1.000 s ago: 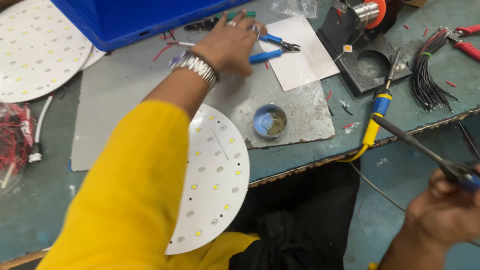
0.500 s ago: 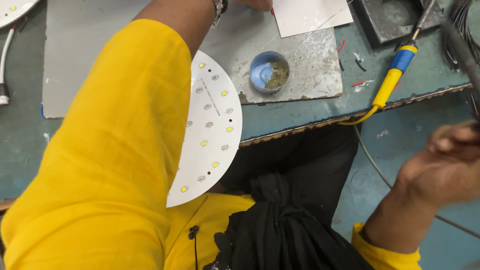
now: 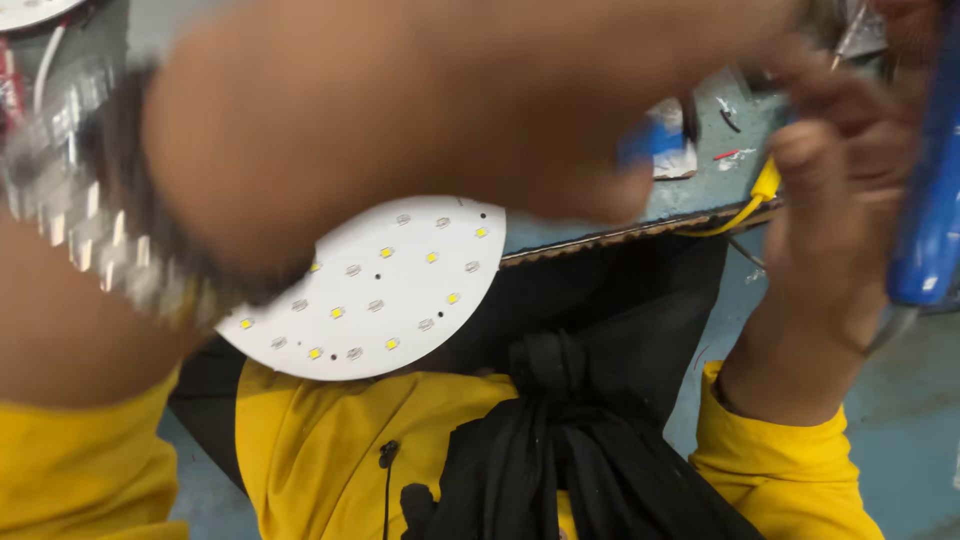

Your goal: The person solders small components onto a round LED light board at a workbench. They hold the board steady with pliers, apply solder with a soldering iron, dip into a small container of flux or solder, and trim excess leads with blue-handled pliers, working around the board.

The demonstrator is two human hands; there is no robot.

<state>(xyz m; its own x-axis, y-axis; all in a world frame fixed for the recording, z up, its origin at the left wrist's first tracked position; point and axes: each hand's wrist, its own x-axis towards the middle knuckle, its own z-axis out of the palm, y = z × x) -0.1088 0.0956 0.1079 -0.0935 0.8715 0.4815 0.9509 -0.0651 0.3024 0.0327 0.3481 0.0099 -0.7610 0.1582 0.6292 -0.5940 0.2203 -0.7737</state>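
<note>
My left hand (image 3: 400, 120) fills the top of the head view, very near the camera and blurred, with a metal wristwatch (image 3: 80, 220) on its wrist. Whether it holds anything is not visible. A round white LED board (image 3: 380, 290) pokes out below it, overhanging the table edge (image 3: 620, 235) above my lap. At the right my right hand (image 3: 830, 230) is raised, fingers curled, beside a blurred blue-handled tool (image 3: 930, 200) that it seems to grip. A small blue tin (image 3: 650, 140) sits on the table beyond.
A yellow-handled soldering iron (image 3: 765, 185) lies on the teal table, its yellow cable (image 3: 735, 218) hanging over the edge. A black cloth bundle (image 3: 580, 430) rests on my yellow-clad lap. Another white round board (image 3: 30, 10) shows at the top left.
My left hand has pulled back from the far side of the table to just under the camera. My right hand has risen with the blue tool. The view has tilted down toward my lap.
</note>
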